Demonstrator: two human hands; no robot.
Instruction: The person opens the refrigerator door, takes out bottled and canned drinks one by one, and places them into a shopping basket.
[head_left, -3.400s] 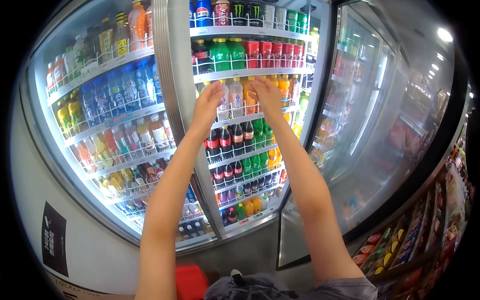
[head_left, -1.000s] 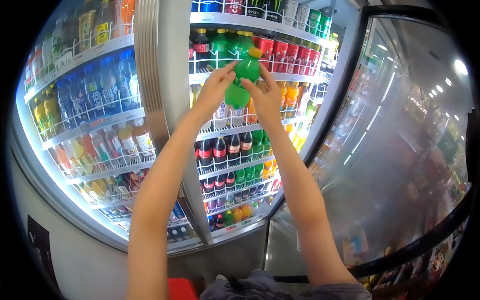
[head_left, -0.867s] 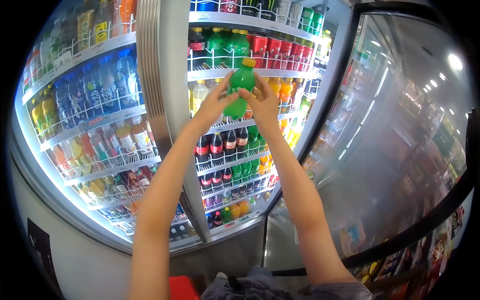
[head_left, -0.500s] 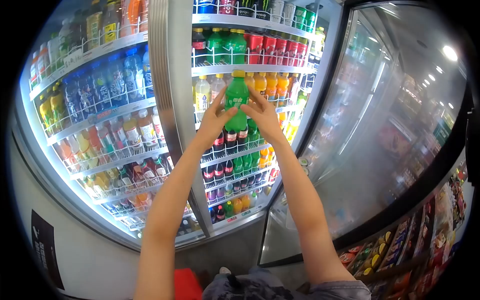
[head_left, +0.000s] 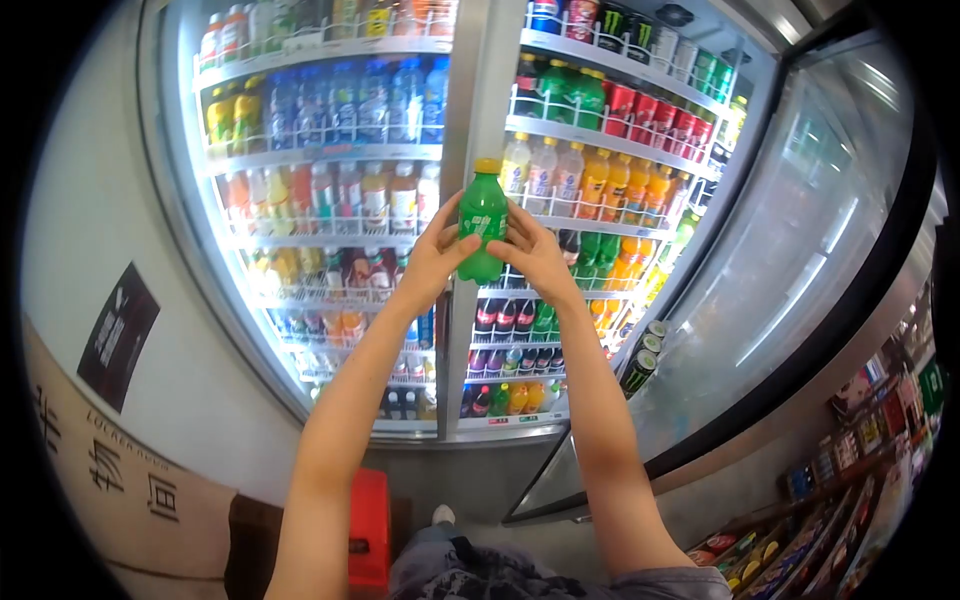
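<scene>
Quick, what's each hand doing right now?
Left hand: holding the green bottle by its left side.
Right hand: holding the same bottle by its right side.

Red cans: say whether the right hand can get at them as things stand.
Probably not: the right hand holds the green bottle, though the open door leaves the red cans uncovered.

Locker-room lettering and a can logo in view
"LOCKER ROOM" runs in small dark capitals on the beige panel (head_left: 120,515) at lower left; the larger characters "物" and "间" stand below it, a third distorted near the edge; green Monster claw marks show on black cans (head_left: 611,27) on the upper right shelf; white lettering on the green bottle (head_left: 483,222) is not clear enough to read; pale writing on the dark sign (head_left: 118,337) is too small
</scene>
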